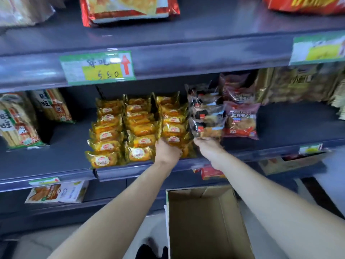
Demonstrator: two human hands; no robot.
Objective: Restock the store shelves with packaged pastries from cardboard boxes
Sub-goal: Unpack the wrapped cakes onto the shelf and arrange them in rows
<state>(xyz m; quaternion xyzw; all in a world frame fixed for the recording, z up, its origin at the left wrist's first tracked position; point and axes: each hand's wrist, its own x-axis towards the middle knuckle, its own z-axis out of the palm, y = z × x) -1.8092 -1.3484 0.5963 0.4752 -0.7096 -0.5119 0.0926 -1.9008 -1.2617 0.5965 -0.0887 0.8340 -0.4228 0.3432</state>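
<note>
Three rows of golden-yellow pastry packs (pixel 112 135) lie on the middle shelf (pixel 56 161). My left hand (pixel 167 151) grips the front pack of the right-hand row (pixel 173 140) near the shelf edge. My right hand (pixel 209 144) is under the front of a row of dark pastry packs (pixel 205 116) beside the yellow ones, fingers touching the lowest pack. An open cardboard box (pixel 205 221) stands on the floor below my arms, and its inside looks bare.
Red-brown packs (pixel 240 118) stand right of the dark ones. Striped snack bags (pixel 16 122) are at the left. A price label (pixel 97 68) hangs on the upper shelf edge, with red bags (pixel 128 10) above. The lower shelf holds a white pack (pixel 57 191).
</note>
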